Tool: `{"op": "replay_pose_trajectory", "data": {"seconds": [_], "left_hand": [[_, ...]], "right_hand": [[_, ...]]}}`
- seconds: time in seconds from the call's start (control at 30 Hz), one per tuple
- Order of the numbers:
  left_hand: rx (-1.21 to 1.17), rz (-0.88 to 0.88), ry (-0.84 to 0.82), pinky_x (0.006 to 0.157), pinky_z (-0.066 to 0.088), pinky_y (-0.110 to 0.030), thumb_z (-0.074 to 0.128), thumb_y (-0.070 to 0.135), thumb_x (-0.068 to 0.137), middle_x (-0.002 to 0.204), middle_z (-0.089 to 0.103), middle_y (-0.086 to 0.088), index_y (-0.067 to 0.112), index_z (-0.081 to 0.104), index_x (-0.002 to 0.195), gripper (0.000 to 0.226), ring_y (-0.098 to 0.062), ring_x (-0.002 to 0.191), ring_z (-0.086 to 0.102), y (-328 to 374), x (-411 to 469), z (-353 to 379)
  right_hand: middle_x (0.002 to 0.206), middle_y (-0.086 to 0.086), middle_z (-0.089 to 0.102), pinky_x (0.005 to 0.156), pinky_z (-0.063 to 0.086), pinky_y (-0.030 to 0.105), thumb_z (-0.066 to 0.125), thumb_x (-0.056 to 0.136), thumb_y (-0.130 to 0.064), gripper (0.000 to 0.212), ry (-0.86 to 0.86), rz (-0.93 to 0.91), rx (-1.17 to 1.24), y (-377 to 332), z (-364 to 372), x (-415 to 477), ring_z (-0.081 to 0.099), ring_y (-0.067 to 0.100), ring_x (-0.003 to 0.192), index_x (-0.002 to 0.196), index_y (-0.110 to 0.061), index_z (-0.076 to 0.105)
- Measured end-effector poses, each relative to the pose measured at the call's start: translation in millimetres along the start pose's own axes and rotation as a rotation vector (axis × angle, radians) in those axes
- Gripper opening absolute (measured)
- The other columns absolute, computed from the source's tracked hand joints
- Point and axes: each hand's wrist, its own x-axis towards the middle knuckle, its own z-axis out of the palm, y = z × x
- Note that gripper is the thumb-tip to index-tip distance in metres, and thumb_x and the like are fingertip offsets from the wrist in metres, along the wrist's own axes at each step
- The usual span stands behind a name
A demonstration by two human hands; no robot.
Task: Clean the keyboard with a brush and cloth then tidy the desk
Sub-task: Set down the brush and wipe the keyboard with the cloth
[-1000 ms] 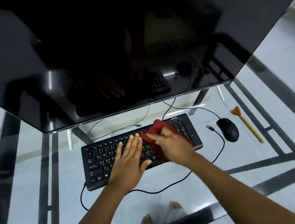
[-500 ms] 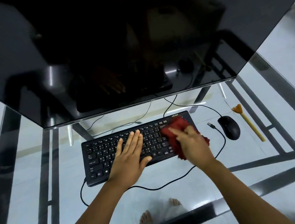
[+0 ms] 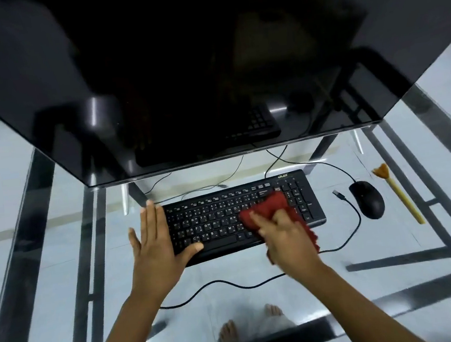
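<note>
The left hand [image 3: 156,243] lies flat and spread over the left end of the black keyboard [image 3: 224,218] on the glass desk [image 3: 31,249]. The right hand [image 3: 288,242] presses a red cloth [image 3: 270,208] onto its right-centre keys. Further right lie a mouse [image 3: 367,199], then the brush [image 3: 398,193]

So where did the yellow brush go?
In the head view, the brush lies on the glass desk at the far right, untouched, just right of the black mouse, bristles pointing toward the monitor.
</note>
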Motion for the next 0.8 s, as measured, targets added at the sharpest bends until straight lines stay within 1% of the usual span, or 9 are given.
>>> {"op": "replay_pose_trajectory", "data": {"seconds": [0.07, 0.13, 0.2, 0.3, 0.4, 0.47, 0.6, 0.67, 0.8], "left_hand": [[-0.006, -0.031, -0.053, 0.117, -0.005, -0.05, 0.032, 0.091, 0.065, 0.162, -0.007, -0.004, 0.009, 0.002, 0.153, 0.125, -0.013, 0.147, -0.015, -15, -3, 2], [-0.014, -0.028, -0.098, 0.117, -0.005, -0.049, 0.025, 0.096, 0.06, 0.162, -0.009, -0.002, 0.01, 0.0, 0.154, 0.129, -0.012, 0.146, -0.016, -25, -5, 6], [-0.033, -0.016, -0.112, 0.117, -0.005, -0.047, 0.022, 0.099, 0.057, 0.161, -0.009, -0.001, 0.011, 0.003, 0.154, 0.132, -0.012, 0.147, -0.014, -29, -3, 8], [-0.057, 0.006, -0.106, 0.118, 0.001, -0.048, 0.023, 0.1, 0.055, 0.162, -0.004, -0.003, 0.009, 0.007, 0.153, 0.134, -0.016, 0.148, -0.007, -31, 1, 6], [-0.054, 0.034, -0.103, 0.118, 0.001, -0.047, 0.024, 0.099, 0.054, 0.161, -0.006, -0.001, 0.008, 0.008, 0.153, 0.135, -0.015, 0.148, -0.008, -34, 4, 4], [-0.029, 0.053, -0.104, 0.118, 0.0, -0.045, 0.023, 0.099, 0.054, 0.158, -0.01, 0.003, 0.008, 0.007, 0.153, 0.135, -0.014, 0.147, -0.009, -35, 5, 2], [-0.034, 0.072, -0.116, 0.118, -0.001, -0.044, 0.022, 0.099, 0.054, 0.158, -0.011, 0.003, 0.01, 0.004, 0.153, 0.135, -0.013, 0.147, -0.01, -39, 2, -1], [-0.06, 0.071, -0.104, 0.118, 0.001, -0.044, 0.029, 0.096, 0.057, 0.157, -0.012, 0.005, 0.01, 0.004, 0.153, 0.132, -0.013, 0.147, -0.009, -40, -1, 0], [-0.068, 0.057, -0.085, 0.117, 0.001, -0.044, 0.034, 0.092, 0.061, 0.159, -0.008, 0.003, 0.009, 0.006, 0.153, 0.127, -0.015, 0.148, -0.004, -39, -9, 5]], "right_hand": [[0.09, -0.002, 0.049, 0.065, 0.05, 0.026, 0.066, 0.08, -0.015, 0.057, -0.107, -0.248, -0.028, -15, 4, -2, 0.047, 0.017, 0.061, 0.132, -0.036, 0.054], [0.092, -0.003, 0.051, 0.07, 0.048, 0.027, 0.055, 0.087, -0.026, 0.047, -0.13, -0.318, -0.062, -16, 8, 12, 0.05, 0.018, 0.067, 0.131, -0.04, 0.054], [0.102, 0.002, 0.056, 0.078, 0.053, 0.036, 0.047, 0.093, -0.028, 0.042, -0.084, -0.103, -0.008, -9, 7, 31, 0.059, 0.028, 0.074, 0.134, -0.036, 0.053], [0.096, 0.009, 0.06, 0.074, 0.054, 0.041, 0.059, 0.089, -0.019, 0.04, 0.078, 0.095, -0.028, -14, 15, 40, 0.061, 0.029, 0.066, 0.128, -0.023, 0.061], [0.09, 0.001, 0.055, 0.071, 0.05, 0.036, 0.076, 0.072, -0.015, 0.057, -0.03, -0.222, -0.037, -49, 27, 26, 0.054, 0.019, 0.066, 0.127, -0.025, 0.062], [0.092, -0.002, 0.053, 0.075, 0.047, 0.036, 0.069, 0.077, -0.017, 0.056, -0.127, -0.369, -0.068, -48, 27, 32, 0.058, 0.02, 0.075, 0.13, -0.031, 0.057], [0.104, 0.007, 0.059, 0.084, 0.05, 0.041, 0.053, 0.093, -0.018, 0.041, 0.036, 0.086, 0.0, -30, 19, 65, 0.065, 0.029, 0.079, 0.133, -0.026, 0.056], [0.106, 0.008, 0.057, 0.085, 0.049, 0.042, 0.055, 0.092, -0.015, 0.045, 0.044, 0.151, -0.031, -43, 25, 64, 0.062, 0.03, 0.08, 0.136, -0.024, 0.052], [0.096, 0.001, 0.05, 0.074, 0.047, 0.037, 0.058, 0.086, -0.015, 0.056, -0.194, -0.348, -0.026, -86, 37, 40, 0.056, 0.027, 0.077, 0.139, -0.031, 0.047]]}}
